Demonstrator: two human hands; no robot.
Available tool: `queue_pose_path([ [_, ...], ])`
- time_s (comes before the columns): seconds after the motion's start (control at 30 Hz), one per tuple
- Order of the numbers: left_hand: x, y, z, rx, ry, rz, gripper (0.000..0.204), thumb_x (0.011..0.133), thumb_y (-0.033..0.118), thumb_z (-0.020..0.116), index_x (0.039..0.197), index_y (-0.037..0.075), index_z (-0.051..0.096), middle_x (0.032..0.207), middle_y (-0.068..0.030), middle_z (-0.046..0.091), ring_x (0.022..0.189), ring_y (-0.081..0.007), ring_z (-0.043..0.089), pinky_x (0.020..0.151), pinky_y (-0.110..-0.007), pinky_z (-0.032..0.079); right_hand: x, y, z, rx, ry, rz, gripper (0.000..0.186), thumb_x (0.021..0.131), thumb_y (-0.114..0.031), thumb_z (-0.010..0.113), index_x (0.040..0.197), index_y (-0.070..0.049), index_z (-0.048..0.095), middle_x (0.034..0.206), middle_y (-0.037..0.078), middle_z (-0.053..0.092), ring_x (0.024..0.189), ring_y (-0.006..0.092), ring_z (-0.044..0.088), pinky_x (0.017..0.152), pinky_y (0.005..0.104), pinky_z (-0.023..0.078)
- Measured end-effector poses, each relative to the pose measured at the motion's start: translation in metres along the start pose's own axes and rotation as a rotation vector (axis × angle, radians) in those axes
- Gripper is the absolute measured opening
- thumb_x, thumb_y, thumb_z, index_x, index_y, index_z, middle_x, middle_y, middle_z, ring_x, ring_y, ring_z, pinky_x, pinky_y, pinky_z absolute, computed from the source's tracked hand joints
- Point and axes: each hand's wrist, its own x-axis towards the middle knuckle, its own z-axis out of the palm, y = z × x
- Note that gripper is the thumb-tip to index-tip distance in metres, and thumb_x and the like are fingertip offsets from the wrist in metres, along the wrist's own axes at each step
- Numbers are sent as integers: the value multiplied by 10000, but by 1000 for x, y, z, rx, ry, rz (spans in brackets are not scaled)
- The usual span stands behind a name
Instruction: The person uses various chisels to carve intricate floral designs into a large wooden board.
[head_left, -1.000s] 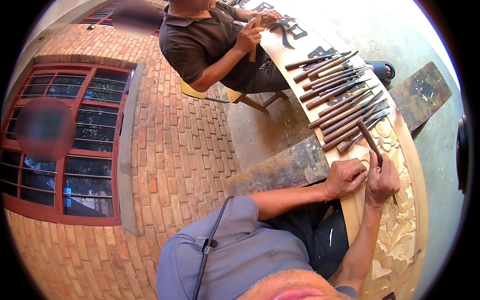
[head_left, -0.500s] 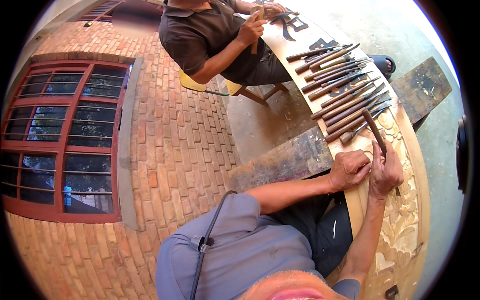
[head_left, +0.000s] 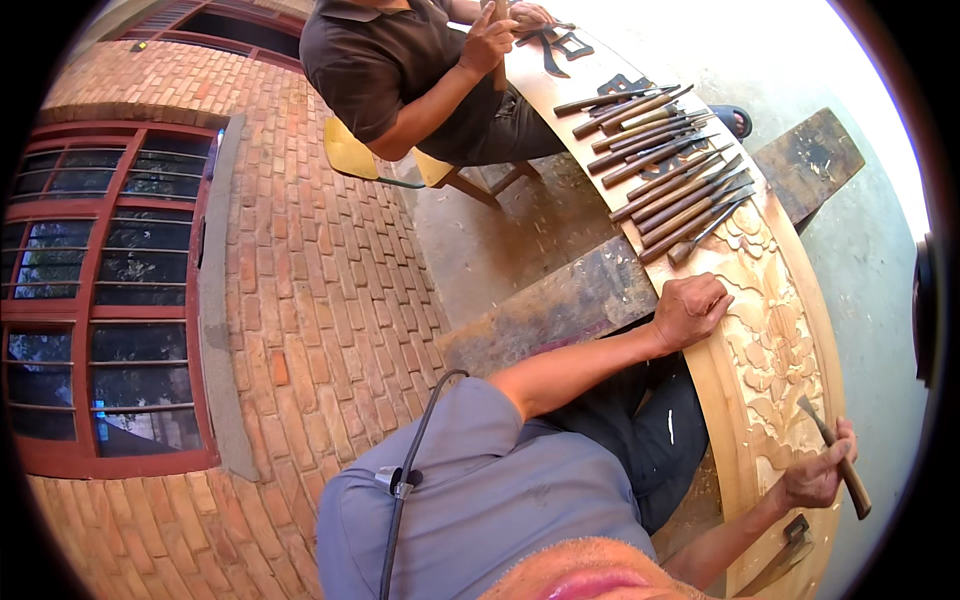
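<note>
The right hand (head_left: 818, 472), down at about 4 o'clock in the head view, has its fingers wrapped around a wooden-handled chisel (head_left: 836, 456), held at a slant with the metal tip pointing up toward 11 o'clock and resting right at the carved floral relief on the long curved wooden panel (head_left: 790, 300). The left hand (head_left: 690, 308) sits a bit right of center, around 3 o'clock, curled into a loose fist with nothing in it — knuckles and fingertips pressing down on the inner edge of the panel, just beside the carved flowers. The two hands are well apart along the panel. Up toward 1 o'clock a row of spare chisels (head_left: 665, 165) lies side by side across the panel, brown handles at the lower left, blades pointing up and right, just past the left hand. Further along the same panel at 12 o'clock another person in a dark brown shirt (head_left: 385, 60) sits on a yellow stool (head_left: 350, 152), both of their hands up at the top end of the board where black painted characters (head_left: 565, 45) show. A dark, worn wooden beam (head_left: 560, 305) runs under the panel and sticks out again on the far side at 2 o'clock. At 5 o'clock, near the bottom end of the panel, a dark metal tool (head_left: 795, 530) lies on the wood — can't tell what it is. On the left, 9 o'clock, there's a brick wall (head_left: 300, 300) with a red-framed window (head_left: 100, 300).
</note>
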Motion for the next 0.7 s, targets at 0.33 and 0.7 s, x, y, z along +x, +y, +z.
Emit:
queue_pose_path([
  [0.33, 1, -14, 9, -12, -36, -10, 149, 977, 142, 803, 869, 68, 734, 777, -84, 692, 653, -247, 654, 604, -394, 507, -31, 57, -139, -54, 357, 430, 319, 1152, -239, 610, 1126, 30, 778, 1031, 84, 807, 782, 139, 714, 633, 251, 520],
  [0.7, -6, -10, 24, -2, -52, 32, 143, 1001, 178, 812, 920, 65, 777, 859, -73, 753, 698, -234, 706, 648, -358, 542, -44, 53, -229, -286, 543, 305, 282, 1142, -217, 637, 1119, 29, 772, 1008, 69, 839, 757, 115, 751, 646, 266, 545],
])
